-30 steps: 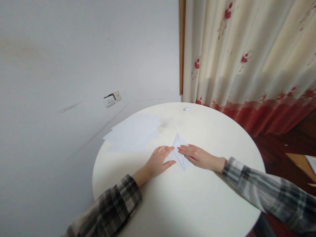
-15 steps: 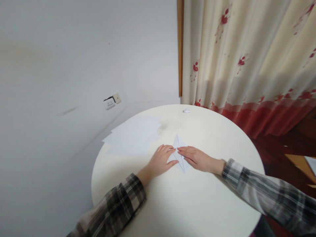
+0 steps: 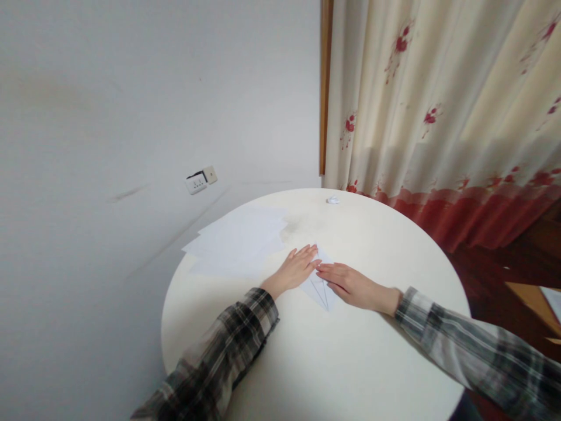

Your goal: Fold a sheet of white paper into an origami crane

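A folded white paper (image 3: 322, 286), kite-shaped with a point toward me, lies on the round white table (image 3: 350, 362). My left hand (image 3: 295, 269) lies flat on its upper left part, fingers stretched out and covering the far tip. Flat on the paper's right side rests my right hand (image 3: 350, 284), its fingertips meeting those of the left hand. Both arms wear plaid sleeves.
A loose stack of white sheets (image 3: 239, 242) lies at the table's left rear. A small crumpled paper ball (image 3: 333, 200) sits at the far edge. A floral curtain (image 3: 438, 105) hangs behind; a wall socket (image 3: 199, 179) is at left.
My left hand has slid forward along the paper, now covering its far tip. The right hand has stayed nearly in place.
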Motion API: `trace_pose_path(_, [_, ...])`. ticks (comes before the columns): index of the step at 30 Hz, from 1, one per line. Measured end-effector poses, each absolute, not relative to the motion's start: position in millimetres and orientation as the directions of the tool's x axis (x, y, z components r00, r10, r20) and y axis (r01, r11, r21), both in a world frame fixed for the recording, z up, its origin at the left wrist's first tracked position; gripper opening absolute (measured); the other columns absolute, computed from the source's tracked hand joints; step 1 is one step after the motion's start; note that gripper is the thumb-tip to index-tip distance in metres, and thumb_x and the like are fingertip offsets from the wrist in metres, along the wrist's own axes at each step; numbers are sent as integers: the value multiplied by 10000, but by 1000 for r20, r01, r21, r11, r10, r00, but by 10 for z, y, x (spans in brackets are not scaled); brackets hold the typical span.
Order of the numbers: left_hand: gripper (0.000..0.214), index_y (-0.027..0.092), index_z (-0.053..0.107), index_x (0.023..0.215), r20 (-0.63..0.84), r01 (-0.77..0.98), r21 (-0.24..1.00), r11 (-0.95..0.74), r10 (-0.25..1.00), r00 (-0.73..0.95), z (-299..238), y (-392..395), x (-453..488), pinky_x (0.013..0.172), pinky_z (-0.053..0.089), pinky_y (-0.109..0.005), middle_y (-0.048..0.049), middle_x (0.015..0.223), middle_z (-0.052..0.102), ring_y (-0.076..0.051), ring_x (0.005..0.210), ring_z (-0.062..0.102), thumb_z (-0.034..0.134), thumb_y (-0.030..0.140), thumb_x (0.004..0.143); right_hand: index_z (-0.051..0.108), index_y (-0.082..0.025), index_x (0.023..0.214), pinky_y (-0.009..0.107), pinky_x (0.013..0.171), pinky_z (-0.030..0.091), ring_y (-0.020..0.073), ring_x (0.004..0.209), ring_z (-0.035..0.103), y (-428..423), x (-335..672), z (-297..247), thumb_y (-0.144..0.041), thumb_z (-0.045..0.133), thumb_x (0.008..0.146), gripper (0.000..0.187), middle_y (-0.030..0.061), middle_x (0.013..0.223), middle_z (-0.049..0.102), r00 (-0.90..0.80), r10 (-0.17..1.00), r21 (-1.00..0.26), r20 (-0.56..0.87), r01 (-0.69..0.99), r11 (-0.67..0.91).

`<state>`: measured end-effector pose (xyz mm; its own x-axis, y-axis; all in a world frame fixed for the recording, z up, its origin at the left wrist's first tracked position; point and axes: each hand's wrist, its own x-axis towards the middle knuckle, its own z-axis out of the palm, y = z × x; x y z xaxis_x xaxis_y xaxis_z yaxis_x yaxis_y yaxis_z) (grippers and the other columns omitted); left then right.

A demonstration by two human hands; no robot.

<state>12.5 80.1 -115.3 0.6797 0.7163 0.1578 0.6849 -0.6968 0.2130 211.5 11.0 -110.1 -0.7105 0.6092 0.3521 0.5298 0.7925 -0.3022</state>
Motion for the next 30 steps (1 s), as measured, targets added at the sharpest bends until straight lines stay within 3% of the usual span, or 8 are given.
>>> trace_pose_path(6, [482,123,352,1314,324,668,237,-705,706,630,-1106,665,51,1070,234,-386,-136,1396,345,-195,1314,264,307,399,921,433,-158,1254,445,1014,354,234,1202,424,146,2150,-1132,-259,461,841,426,145,1274,488,-475,762,-393,440,661,639])
trace_pose_path(9, [634,210,318,1342,220,587,217,-780,625,749,-1085,501,-28,1064,227,-428,-118,1438,266,-243,1326,228,418,568,829,475,-158,1203,456,987,377,244,1134,480,197,2180,-1174,-284,488,825,399,141,1195,542,-353,830,-476,432,692,543])
trace_pose_path(13, [733,220,269,1368,137,591,214,-778,623,770,-1064,373,-75,1063,180,-476,-139,1455,207,-282,1338,177,401,647,787,532,-189,1104,425,966,399,219,1072,534,292,2167,-1206,-308,508,811,317,102,1147,585,-306,879,-694,366,539,477])
trace_pose_path(17, [763,174,273,1368,141,608,264,-749,654,744,-1050,356,-73,1070,176,-464,-174,1451,193,-288,1341,157,424,638,781,503,-204,1071,372,835,487,201,979,594,398,2083,-1228,-344,563,749,356,106,1118,607,-245,929,-922,279,202,330])
trace_pose_path(20, [842,132,263,1365,175,613,374,-696,702,690,-1057,371,-45,1076,184,-454,-197,1454,158,-293,1345,135,562,587,724,485,-206,1049,331,652,523,169,751,626,436,1985,-1191,-331,624,660,432,120,1122,599,-197,954,-964,225,100,248])
trace_pose_path(23, [960,108,195,1379,250,557,592,-582,790,560,-1055,405,-7,1079,187,-460,-208,1458,118,-302,1345,122,685,497,650,481,-201,1014,297,553,505,130,613,581,430,1880,-1048,-306,635,604,451,127,1108,588,-88,975,-975,204,75,211])
trace_pose_path(26, [842,138,101,1395,263,297,882,-366,905,336,-984,442,-17,1026,311,-439,-186,1422,258,-260,1274,334,587,429,772,488,-211,998,288,608,506,120,661,567,405,1796,-831,-251,634,589,436,104,1142,558,-27,964,-964,265,29,266])
trace_pose_path(30, [572,112,400,1276,58,-84,996,-27,920,386,-781,413,-102,904,439,-411,-167,1274,490,-269,1108,524,519,439,821,499,-211,1010,301,640,507,125,699,564,367,1747,-654,-253,633,631,404,68,1073,569,44,932,-933,359,-21,360])
